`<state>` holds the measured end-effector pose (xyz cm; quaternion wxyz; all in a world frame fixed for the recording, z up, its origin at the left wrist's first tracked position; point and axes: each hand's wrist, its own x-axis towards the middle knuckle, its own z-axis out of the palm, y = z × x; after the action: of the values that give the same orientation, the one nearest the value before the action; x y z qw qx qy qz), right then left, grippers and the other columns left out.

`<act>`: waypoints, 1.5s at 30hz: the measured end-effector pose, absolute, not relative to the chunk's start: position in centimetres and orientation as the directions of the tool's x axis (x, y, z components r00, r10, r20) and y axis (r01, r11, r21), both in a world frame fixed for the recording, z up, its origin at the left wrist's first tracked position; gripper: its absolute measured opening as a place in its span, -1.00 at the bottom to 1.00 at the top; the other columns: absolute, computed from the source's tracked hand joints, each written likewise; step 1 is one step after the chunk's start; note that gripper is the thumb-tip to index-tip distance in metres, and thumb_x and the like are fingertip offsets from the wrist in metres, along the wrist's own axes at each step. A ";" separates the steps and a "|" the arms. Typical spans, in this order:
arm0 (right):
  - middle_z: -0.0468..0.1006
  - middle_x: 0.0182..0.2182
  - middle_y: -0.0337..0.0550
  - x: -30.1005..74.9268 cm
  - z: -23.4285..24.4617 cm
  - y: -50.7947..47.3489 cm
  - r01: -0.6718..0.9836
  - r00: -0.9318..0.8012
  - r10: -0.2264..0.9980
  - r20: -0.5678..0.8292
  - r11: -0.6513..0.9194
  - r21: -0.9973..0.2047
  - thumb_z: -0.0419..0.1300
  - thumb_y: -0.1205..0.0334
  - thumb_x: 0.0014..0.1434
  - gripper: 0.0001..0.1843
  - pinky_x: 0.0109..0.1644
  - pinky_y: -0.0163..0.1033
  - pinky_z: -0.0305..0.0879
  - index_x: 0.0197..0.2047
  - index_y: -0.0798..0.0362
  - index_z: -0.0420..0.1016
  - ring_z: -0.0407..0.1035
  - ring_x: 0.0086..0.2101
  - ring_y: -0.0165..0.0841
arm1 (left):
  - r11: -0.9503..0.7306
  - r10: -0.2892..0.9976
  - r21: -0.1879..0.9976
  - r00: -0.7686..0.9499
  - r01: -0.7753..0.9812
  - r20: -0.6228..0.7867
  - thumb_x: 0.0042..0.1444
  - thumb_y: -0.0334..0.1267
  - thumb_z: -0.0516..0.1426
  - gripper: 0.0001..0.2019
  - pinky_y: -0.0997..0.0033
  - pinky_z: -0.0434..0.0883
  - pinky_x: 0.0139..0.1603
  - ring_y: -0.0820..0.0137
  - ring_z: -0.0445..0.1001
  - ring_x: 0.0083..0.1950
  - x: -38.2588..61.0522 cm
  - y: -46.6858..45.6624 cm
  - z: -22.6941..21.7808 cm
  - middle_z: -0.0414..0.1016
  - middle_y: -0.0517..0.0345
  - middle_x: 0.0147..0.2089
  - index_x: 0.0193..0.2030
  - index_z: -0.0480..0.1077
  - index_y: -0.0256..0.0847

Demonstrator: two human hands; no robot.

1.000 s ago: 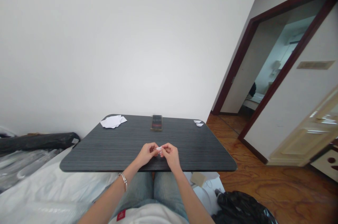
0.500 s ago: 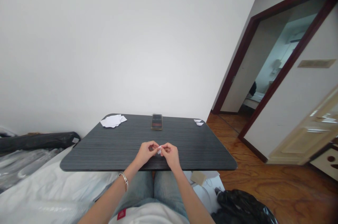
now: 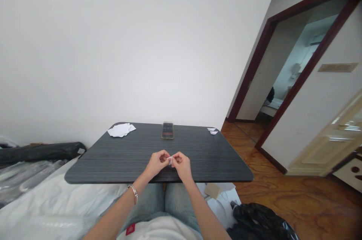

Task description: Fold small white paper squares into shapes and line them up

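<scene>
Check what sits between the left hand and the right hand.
A small white piece, apparently paper, pinched at the fingertips of the left hand and right hand, over the near side of the dark table. Shows in the head view.

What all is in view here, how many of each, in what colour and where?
Paper piece: 1, white, between both hands' fingertips
Loose paper pile: uncountable sheets, white, table's far left corner
Small pieces: 2, white, table's far right corner
Phone-like device: 1, dark, table's far middle
Table: 1, dark grey, under the hands
Wall: white, behind the table
Long roll: 1, black, far left
Plastic bag: 1, black, lower right
Door frame: 1, dark reddish-brown, right
Floor: brown wood, right
Bracelet: 1, silver, left wrist
Left hand: 1, bare, near table edge
Right hand: 1, bare, beside it
</scene>
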<state>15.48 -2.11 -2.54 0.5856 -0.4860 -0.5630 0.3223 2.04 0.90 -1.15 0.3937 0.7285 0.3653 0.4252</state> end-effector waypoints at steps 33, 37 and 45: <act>0.39 -0.56 -0.26 16.1 -2.2 -2.2 -0.134 0.242 0.913 0.327 0.365 -0.921 0.13 0.21 0.00 -0.88 -0.43 -0.35 0.32 -0.44 0.10 0.32 0.34 -0.51 -0.42 | -0.317 0.832 0.944 0.450 -0.093 0.324 -0.19 -0.29 0.24 -0.76 0.40 0.34 -0.21 0.41 0.40 -0.26 2.0 1.0 -0.6 0.39 0.11 -0.31 -0.50 0.23 -0.29; 0.39 -0.55 -0.26 16.0 -2.1 -2.3 -0.149 0.244 0.909 0.339 0.381 -0.913 0.13 0.21 0.00 -0.87 -0.43 -0.35 0.31 -0.43 0.11 0.31 0.35 -0.50 -0.42 | -0.340 0.818 0.934 0.455 -0.111 0.352 -0.27 -0.30 0.28 -0.75 0.34 0.35 -0.18 0.39 0.41 -0.27 2.2 1.1 -0.8 0.40 0.13 -0.32 -0.44 0.32 -0.30; 0.41 -0.57 -0.29 16.0 -2.1 -2.3 -0.167 0.265 0.909 0.321 0.371 -0.913 0.14 0.21 -0.01 -0.88 -0.46 -0.34 0.32 -0.45 0.09 0.31 0.35 -0.55 -0.43 | -0.361 0.855 0.932 0.407 0.020 0.322 -0.22 -0.26 0.25 -0.83 0.43 0.35 -0.34 0.40 0.43 -0.40 2.0 1.1 -0.8 0.44 0.15 -0.45 -0.48 0.40 -0.31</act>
<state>16.01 -2.25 -2.06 0.6868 -0.4011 -0.4624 0.3919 2.02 1.11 -0.82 0.4694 0.6950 0.3147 0.4445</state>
